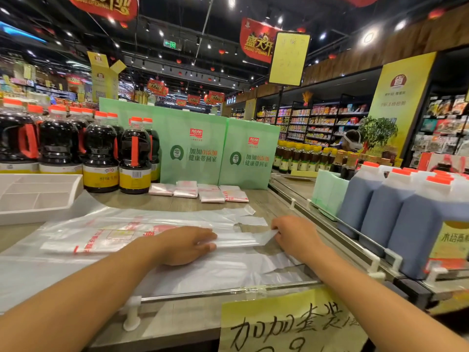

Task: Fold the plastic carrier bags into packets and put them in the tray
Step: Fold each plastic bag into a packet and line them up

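— supermarket floor, shelves running deep, and up front a wooden counter with dark sauce bottles lined along its back left, just beside two green paper bags.
— and the hands?
— one carrier bag, folded into a long narrow strip, lies across a spread of flat bags at the near edge. left grip lies flat on the strip's middle, fingers straight, pressing down, holding nothing.
— right side?
— right grip is narrow, fingers curled in, pinching the strip's right end.
— finished ones?
— several folded packets sit in a row on the counter near the green bags, well apart from the white tray at far left. blue-grey jugs stand off right, behind a rail.
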Demonstrator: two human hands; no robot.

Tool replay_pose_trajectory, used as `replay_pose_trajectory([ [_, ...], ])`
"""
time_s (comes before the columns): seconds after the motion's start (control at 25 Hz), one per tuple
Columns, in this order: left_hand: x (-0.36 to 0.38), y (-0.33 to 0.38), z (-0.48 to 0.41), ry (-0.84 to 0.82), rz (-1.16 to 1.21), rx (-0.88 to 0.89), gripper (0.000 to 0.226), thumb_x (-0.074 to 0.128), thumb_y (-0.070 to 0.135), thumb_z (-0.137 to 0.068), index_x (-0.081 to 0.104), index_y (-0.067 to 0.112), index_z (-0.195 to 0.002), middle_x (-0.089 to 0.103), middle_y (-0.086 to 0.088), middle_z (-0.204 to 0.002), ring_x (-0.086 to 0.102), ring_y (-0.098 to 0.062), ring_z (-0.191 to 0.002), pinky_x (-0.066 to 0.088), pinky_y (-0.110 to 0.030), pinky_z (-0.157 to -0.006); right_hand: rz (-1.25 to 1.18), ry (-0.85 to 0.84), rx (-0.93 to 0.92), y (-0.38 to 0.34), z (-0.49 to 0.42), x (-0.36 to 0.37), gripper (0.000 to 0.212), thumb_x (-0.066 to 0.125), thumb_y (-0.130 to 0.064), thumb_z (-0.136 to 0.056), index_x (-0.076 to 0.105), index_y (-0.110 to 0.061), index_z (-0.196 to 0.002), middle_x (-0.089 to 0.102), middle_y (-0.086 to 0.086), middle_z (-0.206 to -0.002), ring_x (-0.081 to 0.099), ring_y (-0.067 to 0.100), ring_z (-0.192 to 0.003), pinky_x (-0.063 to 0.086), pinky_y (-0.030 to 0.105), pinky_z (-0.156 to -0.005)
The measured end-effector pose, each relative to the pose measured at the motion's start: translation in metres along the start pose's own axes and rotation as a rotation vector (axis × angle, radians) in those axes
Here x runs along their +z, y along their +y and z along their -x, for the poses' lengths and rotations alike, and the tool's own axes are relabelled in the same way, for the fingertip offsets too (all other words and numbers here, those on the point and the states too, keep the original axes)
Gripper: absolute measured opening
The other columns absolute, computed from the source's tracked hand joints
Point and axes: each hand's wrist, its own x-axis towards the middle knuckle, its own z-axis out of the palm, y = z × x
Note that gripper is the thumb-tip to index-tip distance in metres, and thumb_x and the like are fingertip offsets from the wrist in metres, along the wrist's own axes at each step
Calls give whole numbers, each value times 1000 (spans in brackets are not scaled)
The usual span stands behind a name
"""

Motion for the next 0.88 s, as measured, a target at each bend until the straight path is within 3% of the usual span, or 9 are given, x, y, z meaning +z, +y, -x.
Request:
replay_pose_trajectory([
  [0.04,0,1,1,-16,7,-3,97,14,91,-76,36,39,-155,25,16,-165,24,-10,-152,17,-37,-126,3,36,17,0,1,-1,21,53,-15,-93,69,-27,-98,67,-7,-92,61,17,-85,52,31,-68],
  [0.2,-5,-2,-1,-24,-26,-30,54,27,55,-107,24,40,-159,9,17,-169,6,-9,-156,2,-48,-127,-9,167,39,-2,2,-3,16,57,-19,-94,69,-28,-91,65,-10,-86,60,15,-79,49,29,-62],
  [0.36,-10,-8,4,-125,-131,-94,55,20,55,-108,11,45,-161,-2,18,-169,-5,-12,-157,-6,-52,-125,12,214,-91,-12,2,-10,14,57,-22,-98,70,-24,-98,67,-8,-89,59,13,-77,34,17,-55],
  [0.56,-11,-16,6,-154,-50,-121,58,21,58,-107,6,44,-161,-3,12,-170,-5,-15,-157,-6,-50,-125,57,250,-327,-41,-15,-18,17,57,-17,-98,71,-22,-106,68,-9,-95,58,10,-81,56,29,-66],
  [0.76,-16,-20,12,-153,-7,-140,70,29,57,-106,4,27,-164,-7,5,-171,-7,-16,-157,-3,-44,-127,19,248,-432,-68,-26,0,8,65,-23,-95,72,-23,-100,70,-8,-100,64,14,-89,58,34,-69],
  [0.88,-16,-22,11,-166,-65,-170,73,29,62,-104,2,29,-163,-8,6,-171,-8,-18,-157,-3,-52,-126,11,170,-417,-72,-25,5,18,65,-27,-95,69,-26,-113,67,-9,-117,62,14,-103,57,36,-78],
])
